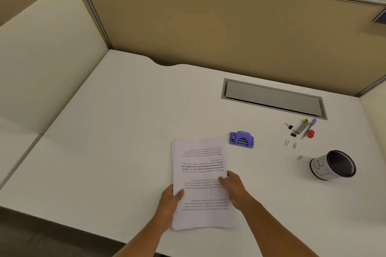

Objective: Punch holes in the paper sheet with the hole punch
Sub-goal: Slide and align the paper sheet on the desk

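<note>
A small stack of printed paper sheets (200, 165) lies on the white desk (117, 131), its text upside down to me. My left hand (170, 200) grips the stack's left edge, thumb on top of the page. My right hand (235, 186) holds the right edge, thumb lying on the sheet. The purple hole punch (241, 139) stands on the desk just beyond the stack's far right corner, apart from the paper and from both hands.
To the right lie binder clips (289, 126), highlighters (306, 126), a red sharpener (310, 133) and paper clips (290, 144). A black mesh pen cup (334, 165) lies tipped on its side. A grey cable hatch (273, 98) sits at the back. Beige partitions enclose the desk.
</note>
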Tool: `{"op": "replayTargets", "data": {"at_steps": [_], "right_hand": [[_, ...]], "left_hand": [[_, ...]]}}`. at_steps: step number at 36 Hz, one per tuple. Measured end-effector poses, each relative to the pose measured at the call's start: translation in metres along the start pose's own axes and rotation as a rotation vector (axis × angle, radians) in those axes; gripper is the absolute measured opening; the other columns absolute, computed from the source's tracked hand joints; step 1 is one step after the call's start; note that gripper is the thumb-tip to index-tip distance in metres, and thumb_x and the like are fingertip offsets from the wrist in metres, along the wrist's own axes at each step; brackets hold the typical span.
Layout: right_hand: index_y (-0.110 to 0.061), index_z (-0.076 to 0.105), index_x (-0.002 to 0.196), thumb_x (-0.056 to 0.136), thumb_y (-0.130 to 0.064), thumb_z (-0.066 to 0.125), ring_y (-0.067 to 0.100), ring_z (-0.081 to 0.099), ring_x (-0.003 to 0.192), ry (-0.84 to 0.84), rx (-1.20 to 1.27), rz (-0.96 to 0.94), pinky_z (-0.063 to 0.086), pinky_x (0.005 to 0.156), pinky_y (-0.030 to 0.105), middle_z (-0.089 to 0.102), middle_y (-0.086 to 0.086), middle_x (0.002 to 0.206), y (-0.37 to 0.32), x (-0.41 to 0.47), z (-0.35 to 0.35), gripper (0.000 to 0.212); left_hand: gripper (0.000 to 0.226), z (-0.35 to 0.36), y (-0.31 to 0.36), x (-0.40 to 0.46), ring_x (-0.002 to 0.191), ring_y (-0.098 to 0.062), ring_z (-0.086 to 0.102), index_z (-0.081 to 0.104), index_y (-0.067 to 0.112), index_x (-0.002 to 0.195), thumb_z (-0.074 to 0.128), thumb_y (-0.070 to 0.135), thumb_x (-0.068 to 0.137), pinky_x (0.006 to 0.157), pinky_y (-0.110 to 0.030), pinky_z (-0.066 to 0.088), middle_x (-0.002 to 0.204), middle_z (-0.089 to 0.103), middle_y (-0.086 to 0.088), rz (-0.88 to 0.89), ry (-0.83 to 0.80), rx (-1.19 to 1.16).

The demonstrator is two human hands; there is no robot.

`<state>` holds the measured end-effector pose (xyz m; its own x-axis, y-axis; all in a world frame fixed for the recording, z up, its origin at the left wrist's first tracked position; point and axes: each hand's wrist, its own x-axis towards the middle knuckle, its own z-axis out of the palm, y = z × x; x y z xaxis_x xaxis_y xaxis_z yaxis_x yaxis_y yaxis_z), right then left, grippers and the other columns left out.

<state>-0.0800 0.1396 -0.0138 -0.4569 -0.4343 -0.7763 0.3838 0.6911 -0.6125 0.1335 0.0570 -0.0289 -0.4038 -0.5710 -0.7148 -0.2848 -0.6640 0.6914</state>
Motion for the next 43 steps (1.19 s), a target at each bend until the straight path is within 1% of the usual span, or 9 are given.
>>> {"op": "replayTargets", "data": {"at_steps": [8,13,20,24,29,34,36,39,43], "right_hand": [[-0.023,0.067,0.092,0.096,-0.005,0.050,0.026,0.069,0.098,-0.039,-0.134,0.015,0.057,0.092,0.048,0.073,0.001,0.104,-0.003,-0.012,-0.003,0.026],[-0.022,0.069,0.095,0.097,-0.003,0.047,0.026,0.069,0.099,-0.027,-0.117,0.030,0.057,0.092,0.049,0.073,0.001,0.105,-0.002,-0.013,-0.002,0.028],[-0.017,0.068,0.098,0.099,-0.002,0.048,0.029,0.068,0.099,-0.009,0.050,0.063,0.056,0.090,0.048,0.072,0.006,0.105,0.003,-0.017,-0.003,0.025],[-0.012,0.069,0.103,0.099,0.001,0.049,0.032,0.068,0.098,0.020,0.191,0.097,0.056,0.086,0.048,0.072,0.010,0.105,0.013,-0.021,0.000,0.023],[-0.012,0.070,0.102,0.099,0.004,0.047,0.033,0.067,0.100,0.056,0.319,0.123,0.056,0.089,0.048,0.072,0.009,0.104,0.025,-0.033,0.018,0.027],[-0.010,0.068,0.108,0.098,0.005,0.047,0.036,0.066,0.102,0.091,0.452,0.177,0.054,0.093,0.054,0.072,0.011,0.106,0.040,-0.044,0.046,0.028],[-0.011,0.068,0.108,0.099,0.005,0.046,0.037,0.067,0.099,0.092,0.502,0.198,0.057,0.085,0.053,0.072,0.011,0.104,0.042,-0.051,0.056,0.028],[-0.012,0.066,0.103,0.100,0.005,0.045,0.037,0.067,0.093,0.067,0.550,0.219,0.059,0.065,0.044,0.071,0.013,0.101,0.043,-0.060,0.063,0.028],[-0.005,0.065,0.111,0.098,-0.001,0.054,0.038,0.068,0.092,0.010,0.602,0.234,0.059,0.066,0.044,0.072,0.019,0.102,0.047,-0.066,0.055,0.017]], "left_hand": [[0.026,0.002,0.002,0.001,0.100,-0.021,0.072,0.066,0.022,0.120,0.050,0.013,0.102,0.089,-0.042,0.058,0.111,0.075,0.001,0.018,0.041,0.042],[0.023,0.001,0.004,0.000,0.102,-0.019,0.071,0.064,0.024,0.121,0.050,0.020,0.102,0.093,-0.044,0.057,0.113,0.074,0.003,0.028,0.045,0.094],[0.024,-0.015,0.003,-0.011,0.098,-0.016,0.070,0.060,0.022,0.114,0.067,0.013,0.092,0.075,-0.028,0.056,0.113,0.071,-0.002,-0.008,0.060,0.157],[0.030,-0.027,-0.004,-0.021,0.103,-0.030,0.070,0.063,0.010,0.118,0.070,0.007,0.089,0.076,-0.039,0.061,0.111,0.073,-0.011,-0.048,0.080,-0.082],[0.030,-0.023,-0.019,-0.033,0.104,-0.039,0.066,0.059,-0.004,0.121,0.063,-0.001,0.091,0.073,-0.040,0.063,0.115,0.070,-0.022,-0.106,0.118,-0.386],[0.022,-0.006,-0.036,-0.046,0.079,-0.031,0.075,0.058,0.004,0.114,0.053,-0.006,0.094,0.057,-0.038,0.062,0.092,0.077,-0.013,-0.044,0.149,-0.597],[0.029,0.000,-0.043,-0.044,0.090,-0.036,0.071,0.055,0.002,0.124,0.053,-0.005,0.095,0.064,-0.044,0.063,0.102,0.073,-0.017,-0.056,0.190,-0.598],[0.041,0.005,-0.050,-0.040,0.104,-0.039,0.062,0.052,0.002,0.134,0.056,-0.007,0.094,0.089,-0.054,0.055,0.117,0.064,-0.019,-0.079,0.300,-0.483],[0.042,-0.008,-0.055,-0.035,0.114,-0.042,0.059,0.055,0.002,0.133,0.060,-0.005,0.092,0.100,-0.060,0.047,0.127,0.062,-0.021,-0.116,0.365,-0.327]]}}
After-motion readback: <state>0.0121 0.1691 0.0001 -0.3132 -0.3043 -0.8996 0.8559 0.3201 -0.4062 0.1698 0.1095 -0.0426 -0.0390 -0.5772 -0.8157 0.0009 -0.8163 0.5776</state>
